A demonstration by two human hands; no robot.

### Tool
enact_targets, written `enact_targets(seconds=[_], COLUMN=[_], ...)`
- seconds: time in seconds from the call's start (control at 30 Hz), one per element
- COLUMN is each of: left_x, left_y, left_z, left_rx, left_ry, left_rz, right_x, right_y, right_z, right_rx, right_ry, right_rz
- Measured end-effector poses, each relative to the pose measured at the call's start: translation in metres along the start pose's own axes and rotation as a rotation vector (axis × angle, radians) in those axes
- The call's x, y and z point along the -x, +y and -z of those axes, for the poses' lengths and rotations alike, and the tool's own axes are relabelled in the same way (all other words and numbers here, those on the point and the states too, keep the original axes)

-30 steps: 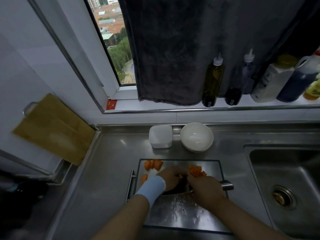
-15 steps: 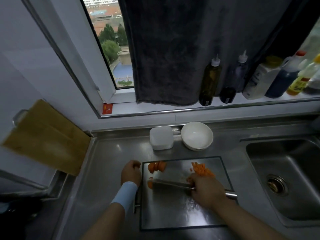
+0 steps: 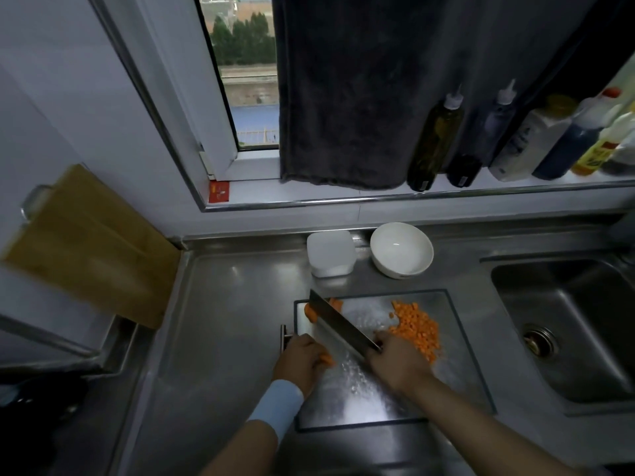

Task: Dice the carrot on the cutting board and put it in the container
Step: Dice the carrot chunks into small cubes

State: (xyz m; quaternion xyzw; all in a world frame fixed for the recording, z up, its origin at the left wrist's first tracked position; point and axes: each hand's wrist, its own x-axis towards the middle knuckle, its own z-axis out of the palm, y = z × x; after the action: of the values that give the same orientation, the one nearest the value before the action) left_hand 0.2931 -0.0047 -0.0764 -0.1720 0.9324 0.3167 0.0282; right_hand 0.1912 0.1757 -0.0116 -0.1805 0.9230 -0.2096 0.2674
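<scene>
A steel cutting board (image 3: pixel 457 369) lies on the counter in front of me. A heap of diced carrot (image 3: pixel 417 328) sits on its right half. Uncut carrot chunks (image 3: pixel 311 312) lie at its far left corner, partly behind the cleaver blade (image 3: pixel 338 326). My right hand (image 3: pixel 395 364) grips the cleaver's handle, with the blade angled toward the far left. My left hand (image 3: pixel 302 360) holds a carrot piece (image 3: pixel 327 359) at the board's left edge. A translucent square container (image 3: pixel 330 253) and a white bowl (image 3: pixel 401 249) stand behind the board.
A sink (image 3: pixel 570 324) opens to the right of the board. Several bottles (image 3: pixel 488 139) line the window sill, and a dark cloth (image 3: pixel 350 97) hangs over it. A wooden board (image 3: pixel 86 249) leans at the left wall.
My left hand came from the board's handle onto a carrot piece at the left edge. The cleaver swung from lying across the board to pointing far left.
</scene>
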Motion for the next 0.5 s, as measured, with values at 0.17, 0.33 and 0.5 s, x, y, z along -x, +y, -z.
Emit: enact_targets(seconds=[0.17,0.33,0.5], left_x=[0.012,0.016,0.017], left_y=[0.011,0.009,0.016], left_z=[-0.013,-0.023,-0.03], left_rx=[-0.004,0.013,-0.088], left_ry=[-0.002,-0.059,0.038], left_rz=[-0.016,-0.093,-0.053], right_x=[0.008,0.015,0.016], right_y=[0.003,0.015,0.025], right_z=[0.0,0.003,0.004], right_rx=[0.036,0.137,0.184], right_ry=[0.004,-0.006,-0.045], right_rz=[0.016,0.045,0.085])
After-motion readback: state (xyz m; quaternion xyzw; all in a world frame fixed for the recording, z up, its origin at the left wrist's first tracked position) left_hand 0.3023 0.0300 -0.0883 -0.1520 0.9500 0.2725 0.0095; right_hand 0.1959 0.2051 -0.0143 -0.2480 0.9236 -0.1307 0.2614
